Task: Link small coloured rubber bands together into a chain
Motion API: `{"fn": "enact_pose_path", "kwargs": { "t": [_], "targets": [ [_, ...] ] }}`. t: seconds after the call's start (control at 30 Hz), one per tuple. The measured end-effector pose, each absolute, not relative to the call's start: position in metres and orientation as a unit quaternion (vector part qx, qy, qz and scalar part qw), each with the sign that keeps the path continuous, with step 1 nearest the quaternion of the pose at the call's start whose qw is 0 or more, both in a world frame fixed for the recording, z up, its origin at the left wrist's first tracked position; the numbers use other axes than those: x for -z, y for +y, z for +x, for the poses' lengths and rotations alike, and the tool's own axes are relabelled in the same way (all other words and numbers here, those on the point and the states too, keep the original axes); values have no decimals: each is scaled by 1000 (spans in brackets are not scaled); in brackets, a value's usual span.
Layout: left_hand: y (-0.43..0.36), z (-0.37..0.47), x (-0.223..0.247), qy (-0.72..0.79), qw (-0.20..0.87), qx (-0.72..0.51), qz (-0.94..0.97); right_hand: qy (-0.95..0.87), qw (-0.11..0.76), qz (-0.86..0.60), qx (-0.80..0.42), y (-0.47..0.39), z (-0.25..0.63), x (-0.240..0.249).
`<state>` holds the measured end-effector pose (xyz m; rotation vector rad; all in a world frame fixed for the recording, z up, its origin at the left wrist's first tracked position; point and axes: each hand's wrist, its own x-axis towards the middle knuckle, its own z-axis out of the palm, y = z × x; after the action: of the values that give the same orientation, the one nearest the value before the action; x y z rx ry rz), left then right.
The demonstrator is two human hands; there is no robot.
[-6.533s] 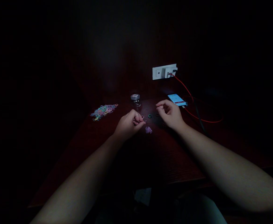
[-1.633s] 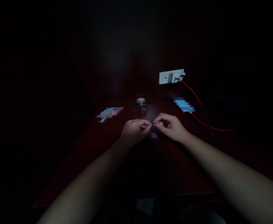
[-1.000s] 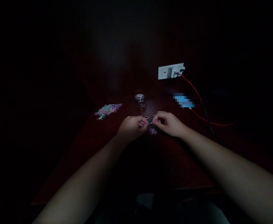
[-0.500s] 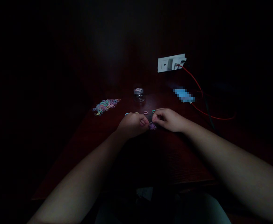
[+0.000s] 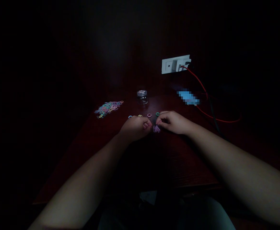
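Observation:
A small bunch of purple elastic hair ties (image 5: 156, 129) hangs between my two hands, fanning out below my fingertips. My right hand (image 5: 175, 122) is closed in a pinch at the top of this bunch. My left hand (image 5: 136, 126) is also closed, thumb and forefinger together just left of the bunch; what lies in that pinch is too small and dark to make out. Behind the hands, single ties lie in a row: a blue one (image 5: 130, 117) and a yellow one (image 5: 140, 116), both partly covered by my left hand, a pink one (image 5: 149, 115) and a green one (image 5: 157, 114).
A loose pile of coloured hair ties (image 5: 108, 109) lies at the left on the dark red table (image 5: 168, 166). A clear lidded jar (image 5: 142, 97) stands behind the row. On the right are a blurred-out blue object (image 5: 188, 97), a red cable (image 5: 198, 80) and a wall socket (image 5: 168, 66).
My left fingertips have drawn slightly left, away from the purple bunch, which sits a touch higher. My right hand stays almost where it was, still pinching.

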<state>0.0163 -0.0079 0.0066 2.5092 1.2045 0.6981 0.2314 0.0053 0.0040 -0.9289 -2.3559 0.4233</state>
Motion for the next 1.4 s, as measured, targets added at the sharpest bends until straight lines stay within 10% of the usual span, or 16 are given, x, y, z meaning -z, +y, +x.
{"fn": "enact_pose_path", "kwargs": {
  "t": [1.4],
  "targets": [
    [-2,16,-4,309,77,-156,935,-892,211,-379,-130,8,233,1]
  ]
}}
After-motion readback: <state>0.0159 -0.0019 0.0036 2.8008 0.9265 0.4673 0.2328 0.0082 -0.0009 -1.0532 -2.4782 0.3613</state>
